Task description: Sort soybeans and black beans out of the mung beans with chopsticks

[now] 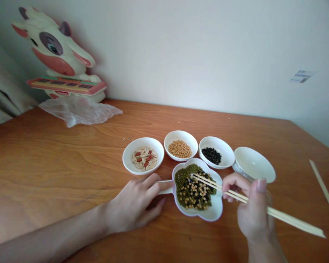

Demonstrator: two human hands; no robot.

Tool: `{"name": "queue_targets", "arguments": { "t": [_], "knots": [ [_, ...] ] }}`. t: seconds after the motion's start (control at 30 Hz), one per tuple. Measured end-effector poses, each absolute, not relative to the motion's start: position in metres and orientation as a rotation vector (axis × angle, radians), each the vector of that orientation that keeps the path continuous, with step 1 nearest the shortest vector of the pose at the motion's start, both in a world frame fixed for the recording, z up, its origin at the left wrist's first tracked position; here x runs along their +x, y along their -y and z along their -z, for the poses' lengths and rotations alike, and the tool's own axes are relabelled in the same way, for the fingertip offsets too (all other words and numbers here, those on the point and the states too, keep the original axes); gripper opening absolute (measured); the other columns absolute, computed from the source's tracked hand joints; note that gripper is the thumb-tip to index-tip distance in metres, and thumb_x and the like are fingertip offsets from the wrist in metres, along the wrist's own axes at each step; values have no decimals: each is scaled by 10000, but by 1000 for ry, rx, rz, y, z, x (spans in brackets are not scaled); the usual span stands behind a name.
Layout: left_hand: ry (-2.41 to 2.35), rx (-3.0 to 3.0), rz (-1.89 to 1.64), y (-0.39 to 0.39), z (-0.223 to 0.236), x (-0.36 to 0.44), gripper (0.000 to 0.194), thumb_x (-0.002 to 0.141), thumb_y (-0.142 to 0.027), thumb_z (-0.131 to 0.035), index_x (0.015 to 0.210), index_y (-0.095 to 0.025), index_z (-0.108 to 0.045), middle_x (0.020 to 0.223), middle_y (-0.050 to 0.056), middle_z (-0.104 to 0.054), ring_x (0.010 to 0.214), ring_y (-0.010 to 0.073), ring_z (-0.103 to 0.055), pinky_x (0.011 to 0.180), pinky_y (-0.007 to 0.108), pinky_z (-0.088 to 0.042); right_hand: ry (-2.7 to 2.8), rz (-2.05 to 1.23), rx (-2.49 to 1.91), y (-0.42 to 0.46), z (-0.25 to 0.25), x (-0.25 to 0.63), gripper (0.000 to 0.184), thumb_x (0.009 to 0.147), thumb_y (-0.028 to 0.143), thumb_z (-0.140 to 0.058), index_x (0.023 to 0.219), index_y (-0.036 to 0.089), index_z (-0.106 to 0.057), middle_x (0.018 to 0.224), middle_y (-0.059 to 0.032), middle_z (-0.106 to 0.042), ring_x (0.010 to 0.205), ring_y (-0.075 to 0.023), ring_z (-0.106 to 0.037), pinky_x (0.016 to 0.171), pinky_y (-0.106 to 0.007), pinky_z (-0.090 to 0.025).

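Observation:
A white, flower-shaped dish with a handle [217, 209] holds mixed green, black and yellow beans [194, 190]. Its short handle is gripped by my left hand [138, 201], fingers closed around it. Wooden chopsticks [235, 197] are held in my right hand [253, 208], with their tips down among the beans in the dish. Whether the tips pinch a bean is too small to tell. Behind the dish stand a bowl of pale seeds and reddish peanuts [128, 163], a bowl of yellow soybeans [168, 138], a bowl of black beans [227, 153] and an empty white bowl [254, 164].
A cow-shaped toy keyboard [63, 62] leans at the back left, with a crumpled clear plastic bag [82, 111] before it. A pale paper strip [321, 182] lies at the right on the wooden table [57, 160]. A white wall [194, 54] rises behind.

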State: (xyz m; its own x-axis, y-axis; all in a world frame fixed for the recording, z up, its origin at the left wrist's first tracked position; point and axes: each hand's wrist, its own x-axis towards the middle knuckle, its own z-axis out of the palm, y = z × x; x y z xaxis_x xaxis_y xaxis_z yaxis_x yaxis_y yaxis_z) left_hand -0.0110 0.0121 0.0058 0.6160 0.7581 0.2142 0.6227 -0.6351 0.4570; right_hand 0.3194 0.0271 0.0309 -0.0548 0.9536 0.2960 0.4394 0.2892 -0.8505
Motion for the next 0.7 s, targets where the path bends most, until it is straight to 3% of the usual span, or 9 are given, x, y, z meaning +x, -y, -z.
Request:
{"name": "queue_targets", "arguments": {
  "t": [0.33,0.43,0.53,0.7],
  "knots": [
    [-1113,2502,-558,-12,-5,-11,559,1010,-176,-592,1530,-317,-440,1161,57,-682,978,232,-733,817,372,-649,1602,-487,-1257,-22,-41,309,1005,973,865,-19,557,215,-663,501,-79,-603,478,-206,-578,461,-336,-411],
    [-1122,2495,-553,-12,-3,-11,567,1009,-173,-594,1535,-321,-444,1163,54,-682,975,229,-733,818,371,-650,1393,-243,-1284,-18,-41,309,952,983,872,-86,607,228,-679,600,-84,-665,574,-238,-634,554,-366,-443],
    [-1127,2490,-541,-12,-3,-12,583,1001,-176,-604,1540,-329,-446,1161,49,-680,973,231,-733,826,379,-650,1157,11,-1074,-22,-34,318,833,996,825,-175,647,245,-662,596,-72,-622,630,-275,-637,658,-414,-468],
    [-1113,2496,-549,-11,-4,-12,577,1001,-168,-600,1538,-315,-448,1170,60,-680,994,237,-730,828,381,-646,1021,-83,-1163,-30,-27,332,834,1041,721,-98,727,222,-688,598,-68,-603,567,-264,-617,568,-386,-426]
  ]
}}
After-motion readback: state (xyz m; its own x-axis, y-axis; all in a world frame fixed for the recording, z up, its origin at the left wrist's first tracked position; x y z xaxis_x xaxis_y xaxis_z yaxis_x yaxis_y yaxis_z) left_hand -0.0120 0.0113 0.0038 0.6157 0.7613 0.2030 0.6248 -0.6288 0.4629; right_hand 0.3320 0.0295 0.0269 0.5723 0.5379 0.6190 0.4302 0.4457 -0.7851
